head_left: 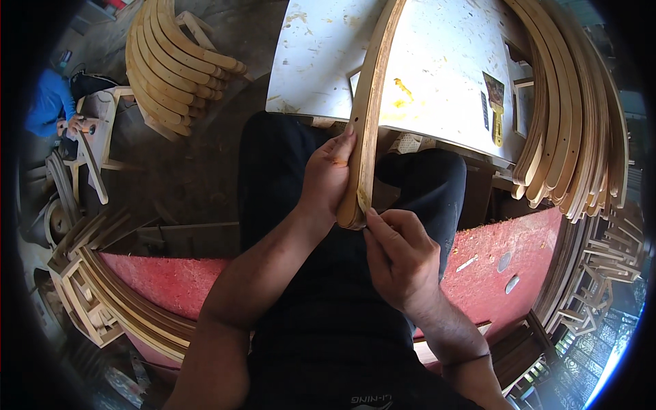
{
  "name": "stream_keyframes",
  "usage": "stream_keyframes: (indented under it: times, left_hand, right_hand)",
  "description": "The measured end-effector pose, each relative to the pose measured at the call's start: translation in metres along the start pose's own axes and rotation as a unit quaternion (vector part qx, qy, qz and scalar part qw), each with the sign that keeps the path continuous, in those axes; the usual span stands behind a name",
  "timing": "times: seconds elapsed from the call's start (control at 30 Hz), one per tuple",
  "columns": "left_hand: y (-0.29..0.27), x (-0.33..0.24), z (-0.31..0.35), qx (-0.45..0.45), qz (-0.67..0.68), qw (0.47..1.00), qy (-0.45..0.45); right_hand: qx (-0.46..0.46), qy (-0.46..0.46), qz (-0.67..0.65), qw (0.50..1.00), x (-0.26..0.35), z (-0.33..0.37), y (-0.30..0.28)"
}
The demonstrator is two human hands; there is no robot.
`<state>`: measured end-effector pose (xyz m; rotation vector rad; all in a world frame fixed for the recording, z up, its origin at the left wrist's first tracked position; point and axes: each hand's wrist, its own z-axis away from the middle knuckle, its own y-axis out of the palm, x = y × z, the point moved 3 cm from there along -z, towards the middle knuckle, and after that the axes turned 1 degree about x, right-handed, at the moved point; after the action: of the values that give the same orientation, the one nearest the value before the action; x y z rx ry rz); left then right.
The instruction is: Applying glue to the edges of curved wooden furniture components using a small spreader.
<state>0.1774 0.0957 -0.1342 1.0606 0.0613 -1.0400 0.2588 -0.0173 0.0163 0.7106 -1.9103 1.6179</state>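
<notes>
A long curved wooden slat (372, 89) with a rounded near end slants over my lap, its far part above the white worktable. My left hand (328, 171) is closed round its left side, close to that near end, with the thumb by a small dark hole. My right hand (406, 256) pinches something small against the slat's right edge at the tip. A narrow yellowish patch shows on the wood there. The fingers hide what they hold, so I cannot tell its kind.
The white worktable (307, 75) has yellow-brown smears and a putty knife (497, 123) on it. Curved slats (570, 137) are stacked at the right, more slats (157, 65) at the far left. Red boards (506, 253) flank me. At left, a person in a blue sleeve (51, 102) handles a wooden frame.
</notes>
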Motion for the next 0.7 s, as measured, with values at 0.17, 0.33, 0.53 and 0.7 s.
stream_keyframes:
  times: [0.17,0.33,0.53,0.7]
  left_hand:
    - [-0.001,-0.004,0.003,0.010,-0.018,1.000,-0.010]
    - [0.006,-0.010,0.009,0.004,-0.045,0.999,-0.020]
    - [0.003,-0.013,0.011,0.004,-0.061,0.998,-0.016]
    - [0.008,-0.015,0.009,-0.029,-0.032,0.999,-0.011]
  right_hand:
    - [0.017,-0.020,0.034,0.999,0.004,0.003,-0.002]
    - [0.031,-0.037,0.052,0.997,0.008,0.006,-0.008]
    - [0.087,-0.047,0.021,0.995,0.012,0.005,-0.022]
    - [0.140,0.033,-0.281,0.949,-0.036,0.001,-0.038]
